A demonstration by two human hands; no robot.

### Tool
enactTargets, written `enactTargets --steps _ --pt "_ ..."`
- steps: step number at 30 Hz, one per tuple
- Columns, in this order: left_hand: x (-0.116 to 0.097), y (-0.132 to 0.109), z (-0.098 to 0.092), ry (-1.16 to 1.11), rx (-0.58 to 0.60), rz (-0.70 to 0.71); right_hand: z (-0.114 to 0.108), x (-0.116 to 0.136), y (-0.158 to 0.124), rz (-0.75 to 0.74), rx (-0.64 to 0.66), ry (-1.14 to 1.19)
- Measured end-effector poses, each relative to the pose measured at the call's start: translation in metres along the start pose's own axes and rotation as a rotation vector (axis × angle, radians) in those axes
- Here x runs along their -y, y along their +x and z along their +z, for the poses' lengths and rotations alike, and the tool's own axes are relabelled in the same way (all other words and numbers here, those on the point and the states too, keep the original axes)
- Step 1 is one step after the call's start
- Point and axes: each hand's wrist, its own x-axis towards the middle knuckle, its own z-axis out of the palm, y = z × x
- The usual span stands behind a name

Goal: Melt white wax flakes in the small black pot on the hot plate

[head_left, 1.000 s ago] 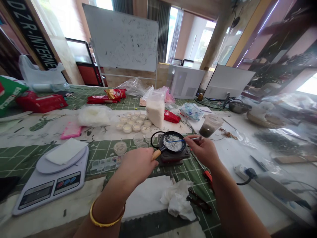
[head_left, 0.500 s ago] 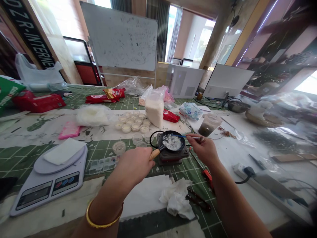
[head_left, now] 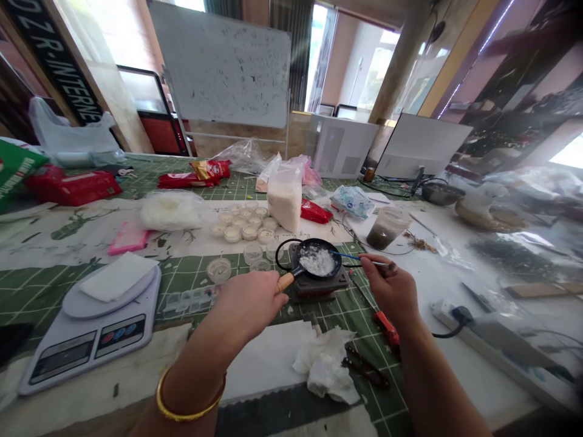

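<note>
My left hand (head_left: 248, 309) is clamped around the short wooden handle (head_left: 285, 281) of a small round black frying pan (head_left: 328, 274). The pan's long axis runs from lower left to upper right, with the handle pointing back toward me. White flaky powder (head_left: 316, 261) lies inside the pan, which sits on a dark square hot plate (head_left: 319, 292); a black cord (head_left: 282, 250) loops just behind its left rim. My right hand (head_left: 389, 297) pinches a thin blue rod (head_left: 350, 257) between thumb and fingers; the rod lies nearly level, its tip at the pan's right rim. Small clear plastic cups (head_left: 252, 254) stand just beyond the pan to the left. A strip of green grid cutting mat (head_left: 191, 282) separates the hot plate from a crumpled white tissue (head_left: 325, 364).
</note>
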Motion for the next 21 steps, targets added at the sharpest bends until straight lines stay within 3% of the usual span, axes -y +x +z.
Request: enactTargets --steps 3,7,11,15,21 --pt "-0.001 0.000 0.000 0.008 0.001 -0.004 0.000 -0.001 -0.003 -0.073 0.085 -0.022" --pt "0.000 0.001 0.002 0.007 -0.009 -0.010 0.002 -0.005 -0.005 -0.083 0.023 -0.039" --pt "0.000 0.002 0.004 0.000 -0.010 -0.008 0.004 -0.007 -0.006 -0.078 0.135 -0.010" --pt "0.000 0.002 0.007 0.008 -0.026 -0.011 0.001 -0.005 -0.008 -0.132 -0.042 -0.099" --pt "0.000 0.003 0.007 0.028 -0.032 -0.011 -0.003 0.002 -0.014 -0.268 -0.114 -0.215"
